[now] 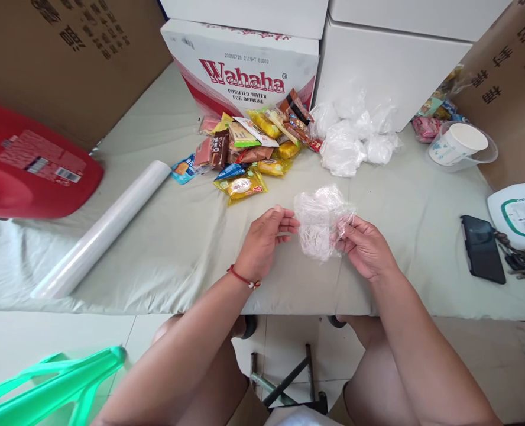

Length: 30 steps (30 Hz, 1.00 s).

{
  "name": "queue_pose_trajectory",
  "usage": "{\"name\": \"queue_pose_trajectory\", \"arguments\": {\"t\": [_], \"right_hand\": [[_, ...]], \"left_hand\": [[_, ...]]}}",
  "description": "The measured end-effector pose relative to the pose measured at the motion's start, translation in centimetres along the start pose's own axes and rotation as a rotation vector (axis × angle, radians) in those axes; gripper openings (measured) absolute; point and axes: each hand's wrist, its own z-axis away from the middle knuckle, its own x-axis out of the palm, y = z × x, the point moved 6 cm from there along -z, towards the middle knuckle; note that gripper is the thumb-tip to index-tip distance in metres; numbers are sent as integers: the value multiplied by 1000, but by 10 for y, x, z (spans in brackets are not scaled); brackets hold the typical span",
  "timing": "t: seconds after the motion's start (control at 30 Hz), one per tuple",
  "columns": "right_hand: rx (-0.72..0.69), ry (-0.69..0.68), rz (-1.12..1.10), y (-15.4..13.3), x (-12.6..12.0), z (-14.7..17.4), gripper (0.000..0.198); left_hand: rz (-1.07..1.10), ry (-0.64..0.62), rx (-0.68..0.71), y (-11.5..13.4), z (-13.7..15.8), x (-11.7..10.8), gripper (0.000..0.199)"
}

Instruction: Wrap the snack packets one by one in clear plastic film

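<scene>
A clear, crumpled plastic bag (318,228) lies on the cloth-covered table in front of me, with something whitish bunched inside it. My right hand (364,242) pinches its right edge between thumb and fingers. At the bag's left side is my left hand (266,234), its fingers loosely bent and slightly apart, fingertips close to the plastic. Whether they touch it I cannot tell. Beyond the hands sits a pile of wrapped snacks (242,186) in yellow, brown, blue and pink packs. To the right of that pile are several knotted clear plastic bags (342,148).
A Wahaha water carton (249,71) and white boxes (378,71) stand at the back. On the left are a plastic film roll (107,228) and a red jug (32,160). A paper cup (457,145), phone (483,248) and white bottle (522,213) sit right.
</scene>
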Motion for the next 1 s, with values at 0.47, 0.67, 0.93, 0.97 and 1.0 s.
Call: {"name": "queue_pose_trajectory", "arguments": {"t": [0.47, 0.67, 0.93, 0.97, 1.0], "right_hand": [[121, -67, -119, 7, 14, 5, 34], [130, 16, 34, -2, 0, 4, 36], [95, -19, 69, -1, 1, 8, 37], [93, -18, 73, -2, 1, 9, 36], [93, -13, 76, -3, -1, 9, 36]], "left_hand": [[79, 8, 5, -1, -1, 9, 29], [101, 55, -63, 1, -1, -2, 34], [-83, 117, -37, -5, 6, -15, 37], [-98, 107, -29, -5, 7, -15, 37], [-116, 93, -22, -3, 7, -15, 36]]}}
